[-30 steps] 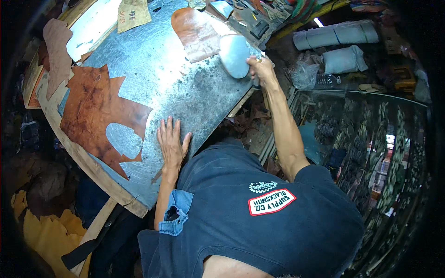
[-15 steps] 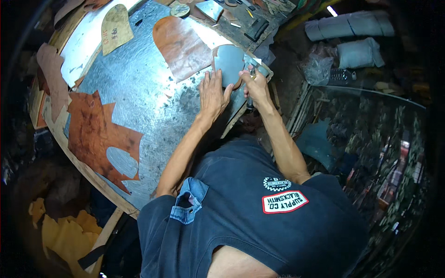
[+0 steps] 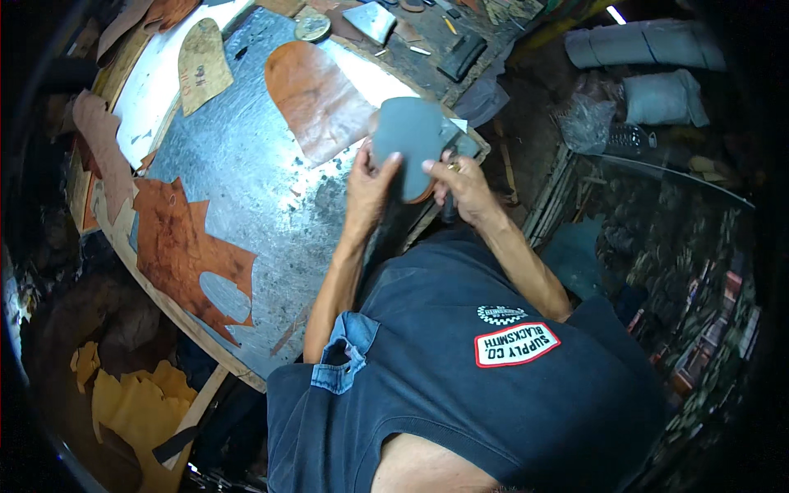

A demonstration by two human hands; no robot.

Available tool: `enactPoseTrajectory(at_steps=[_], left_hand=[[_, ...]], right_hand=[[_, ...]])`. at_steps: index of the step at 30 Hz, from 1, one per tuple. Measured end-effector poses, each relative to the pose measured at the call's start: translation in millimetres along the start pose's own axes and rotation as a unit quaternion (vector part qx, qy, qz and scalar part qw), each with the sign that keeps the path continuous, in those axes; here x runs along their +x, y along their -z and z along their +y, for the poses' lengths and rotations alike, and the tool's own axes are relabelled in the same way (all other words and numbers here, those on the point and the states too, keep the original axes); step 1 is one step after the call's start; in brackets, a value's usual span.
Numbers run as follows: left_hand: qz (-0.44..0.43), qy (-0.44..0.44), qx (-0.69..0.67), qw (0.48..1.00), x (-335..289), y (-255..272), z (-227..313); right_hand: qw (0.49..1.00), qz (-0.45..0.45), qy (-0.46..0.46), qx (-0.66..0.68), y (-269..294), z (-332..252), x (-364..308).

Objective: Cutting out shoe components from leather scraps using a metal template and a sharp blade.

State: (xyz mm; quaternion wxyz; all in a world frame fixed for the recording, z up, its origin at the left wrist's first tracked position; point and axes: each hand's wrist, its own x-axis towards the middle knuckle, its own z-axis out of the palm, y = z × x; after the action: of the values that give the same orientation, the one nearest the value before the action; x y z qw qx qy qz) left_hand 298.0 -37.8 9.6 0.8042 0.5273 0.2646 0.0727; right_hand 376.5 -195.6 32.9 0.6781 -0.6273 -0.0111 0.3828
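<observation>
A grey rounded flat piece [image 3: 407, 135] is lifted near the right corner of the metal-topped table, with a brown leather edge showing beneath its lower rim. My left hand [image 3: 367, 187] grips its left side, thumb on top and fingers behind. My right hand [image 3: 467, 187] is closed around a dark-handled tool [image 3: 449, 211], most of which the hand hides; I cannot make out its kind. The right thumb presses on the piece's right edge. Just left of it lies a round-ended brown leather piece [image 3: 316, 103].
The metal table top [image 3: 271, 205] bears a jagged reddish-brown leather scrap [image 3: 185, 238] and a tan marked pattern piece [image 3: 204, 66]. A dark bench [image 3: 427, 33] with small tools adjoins it. Yellow leather [image 3: 136, 411] lies below left; wrapped bundles [image 3: 666, 97] stand at right.
The grey piece has come up off the table and toward me. My left hand has gone from lying flat beside it to gripping its edge. The whole view has shifted slightly.
</observation>
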Motion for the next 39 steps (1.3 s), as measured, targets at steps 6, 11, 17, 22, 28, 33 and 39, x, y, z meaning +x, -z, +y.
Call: enactPoseTrajectory(at_steps=[6,11,17,22,28,33,39], left_hand=[[0.017,-0.164,0.294,0.941,-7,46,47],[-0.025,-0.335,0.536,0.775,-7,73,39],[0.039,-0.318,0.562,0.763,-13,68,29],[0.063,-0.32,0.561,0.761,-12,64,14],[0.117,-0.331,0.563,0.748,-10,61,11],[0.125,-0.33,0.563,0.747,-6,56,11],[0.128,-0.331,0.56,0.749,-10,51,18]], right_hand=[[0.998,-0.021,-0.038,-0.041,0,15,-1],[0.999,-0.01,0.007,-0.033,3,16,16],[0.996,-0.032,0.024,-0.077,-30,12,38],[0.96,-0.127,0.072,-0.238,-48,21,43],[0.974,-0.099,0.061,-0.193,-57,16,46],[0.958,-0.108,0.095,-0.249,-52,23,51],[0.95,-0.103,0.132,-0.262,-50,25,53]])
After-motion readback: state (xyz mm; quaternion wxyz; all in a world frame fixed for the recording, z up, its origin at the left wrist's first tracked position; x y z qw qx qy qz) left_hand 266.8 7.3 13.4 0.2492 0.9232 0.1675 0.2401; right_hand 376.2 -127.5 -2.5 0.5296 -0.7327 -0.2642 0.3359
